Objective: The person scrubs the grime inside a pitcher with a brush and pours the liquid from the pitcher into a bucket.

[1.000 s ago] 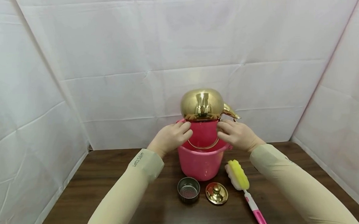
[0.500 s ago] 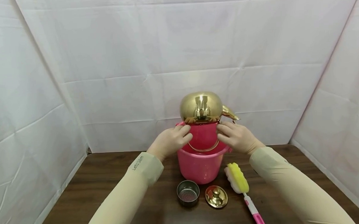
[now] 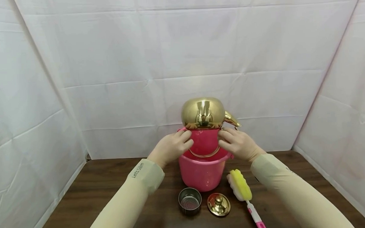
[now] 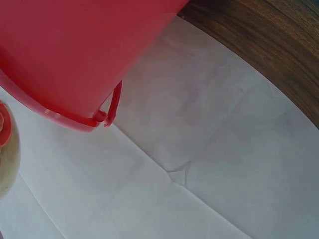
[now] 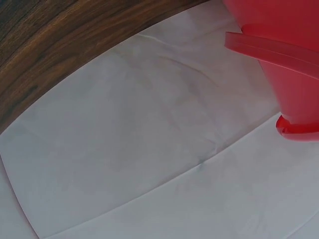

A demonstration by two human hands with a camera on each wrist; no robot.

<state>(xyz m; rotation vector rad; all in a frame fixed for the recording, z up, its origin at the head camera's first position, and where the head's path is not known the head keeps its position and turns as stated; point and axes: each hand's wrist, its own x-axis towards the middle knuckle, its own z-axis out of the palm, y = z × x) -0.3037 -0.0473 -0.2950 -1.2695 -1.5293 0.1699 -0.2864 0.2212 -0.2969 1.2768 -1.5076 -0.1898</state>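
A shiny gold kettle (image 3: 203,113) is tipped over at the back of the pink bucket (image 3: 202,175), its spout pointing down to the right. Its thin wire handle (image 3: 203,156) hangs in a loop in front of the bucket's inside. My left hand (image 3: 171,147) and right hand (image 3: 239,144) have curled fingers at the left and right sides of this handle, close under the kettle's body; the exact grip is partly hidden. Both wrist views show the bucket wall (image 4: 84,45) and its rim, but neither hand.
In front of the bucket stand a small metal strainer cup (image 3: 190,201) and a gold lid (image 3: 219,204) with a knob. To their right lies a yellow-and-white sponge brush (image 3: 240,185) with a pink handle. White cloth walls (image 3: 115,106) enclose the dark wooden table (image 3: 92,197).
The whole scene sits slightly lower in the head view. Kettle and hands keep nearly the same place over the bucket; finger reflections on the kettle's lower edge have shifted.
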